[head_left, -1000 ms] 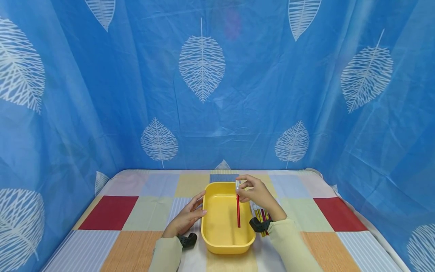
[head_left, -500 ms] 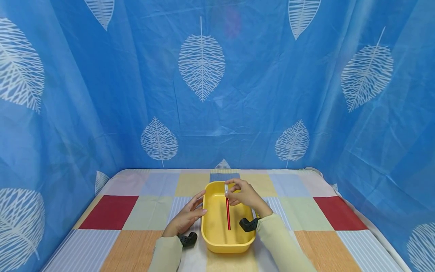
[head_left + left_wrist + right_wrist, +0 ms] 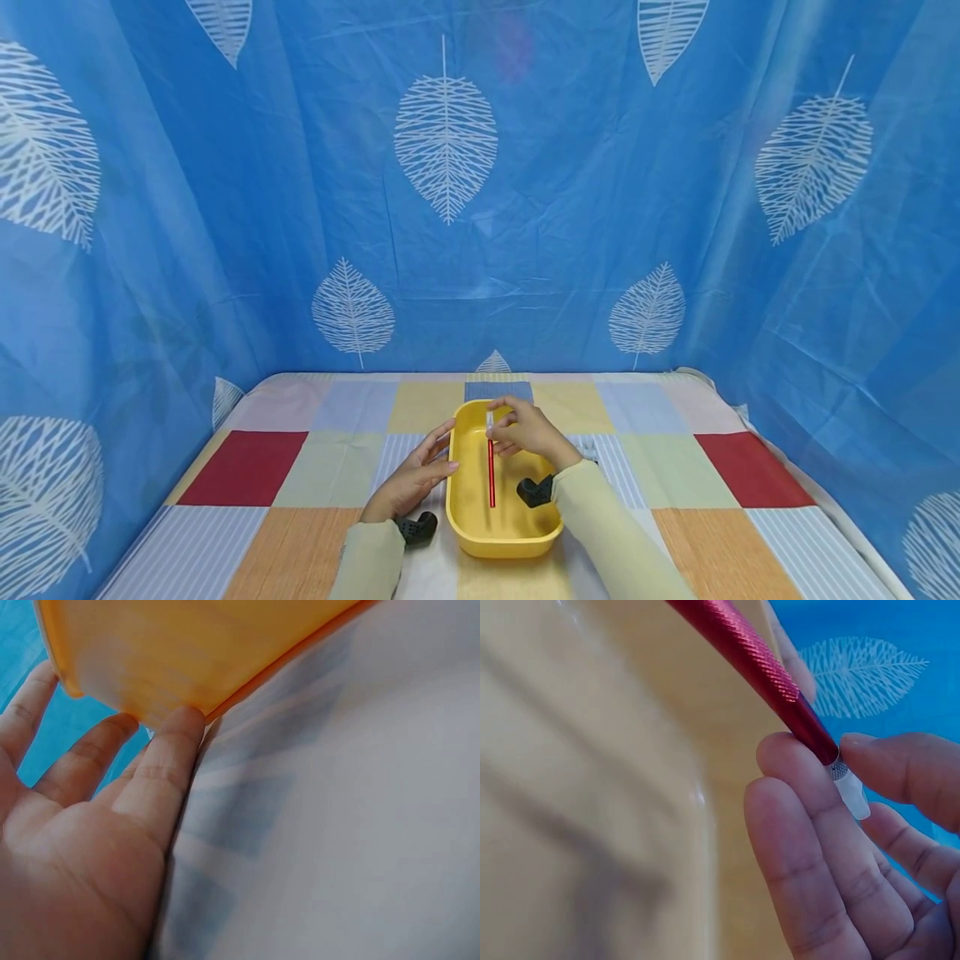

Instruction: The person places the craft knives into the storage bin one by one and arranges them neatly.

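A slim red craft knife (image 3: 491,475) with a knurled handle and a translucent cap hangs over the yellow tray (image 3: 506,547). My right hand (image 3: 531,432) pinches it near the capped end. In the right wrist view, thumb and fingers meet at the silver collar of the craft knife (image 3: 802,720), just above the whitish cap (image 3: 853,793). My left hand (image 3: 411,479) rests against the tray's left side. The left wrist view has its extended fingertips touching the outer wall of the tray (image 3: 195,645).
Clear-looking tips (image 3: 589,450) of a few items show right of the tray, mostly hidden behind the right forearm. A patchwork cloth (image 3: 360,475) covers the table. A blue leaf-print curtain (image 3: 555,208) encloses the back and sides.
My right hand has carried the craft knife leftward over the tray. Its forearm now covers the yellow and red items beside the tray. The left hand stays put.
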Tool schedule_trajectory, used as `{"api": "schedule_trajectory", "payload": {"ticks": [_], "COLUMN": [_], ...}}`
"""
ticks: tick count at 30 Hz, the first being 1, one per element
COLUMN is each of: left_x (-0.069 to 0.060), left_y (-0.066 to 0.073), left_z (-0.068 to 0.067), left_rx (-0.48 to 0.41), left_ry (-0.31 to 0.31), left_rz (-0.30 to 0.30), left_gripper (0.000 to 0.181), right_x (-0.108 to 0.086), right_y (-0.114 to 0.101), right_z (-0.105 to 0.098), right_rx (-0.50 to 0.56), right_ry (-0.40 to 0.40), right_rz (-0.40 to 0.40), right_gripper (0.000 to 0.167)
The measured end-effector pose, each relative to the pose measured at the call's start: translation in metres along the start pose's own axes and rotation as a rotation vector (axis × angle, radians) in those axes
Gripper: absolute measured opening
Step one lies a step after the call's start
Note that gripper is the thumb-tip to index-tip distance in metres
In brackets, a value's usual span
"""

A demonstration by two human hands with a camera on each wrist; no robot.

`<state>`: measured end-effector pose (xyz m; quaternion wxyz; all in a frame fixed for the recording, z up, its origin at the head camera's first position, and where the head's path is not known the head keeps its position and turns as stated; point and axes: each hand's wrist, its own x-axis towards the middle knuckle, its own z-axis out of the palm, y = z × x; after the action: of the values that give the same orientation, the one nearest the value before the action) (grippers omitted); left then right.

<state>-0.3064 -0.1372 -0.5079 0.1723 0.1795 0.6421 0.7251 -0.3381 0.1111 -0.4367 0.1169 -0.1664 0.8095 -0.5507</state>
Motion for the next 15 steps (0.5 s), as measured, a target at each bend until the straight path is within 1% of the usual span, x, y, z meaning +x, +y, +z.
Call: {"api": "schedule_trajectory", "payload": {"ticks": [4, 11, 15], "left_x": [0.0, 0.001, 0.001], "left_y": [-0.001, -0.002, -0.002], "left_z": [-0.001, -0.002, -0.003], "left_rx": [0.001, 0.007, 0.013], "left_ry": [-0.008, -0.013, -0.028], "left_rz": [0.004, 0.005, 0.009], "left_gripper": [0.085, 0.085, 0.084], "right_x": [0.005, 0.012, 0.015], "right_y": [0.001, -0.001, 0.0], "right_z": [0.007, 0.017, 0.023], "right_rx": [0.016, 0.009, 0.006], "right_ry": [-0.003, -0.032, -0.046], "right_rz": [0.015, 0.026, 0.038], "right_gripper": [0.044, 0.042, 0.041]}}
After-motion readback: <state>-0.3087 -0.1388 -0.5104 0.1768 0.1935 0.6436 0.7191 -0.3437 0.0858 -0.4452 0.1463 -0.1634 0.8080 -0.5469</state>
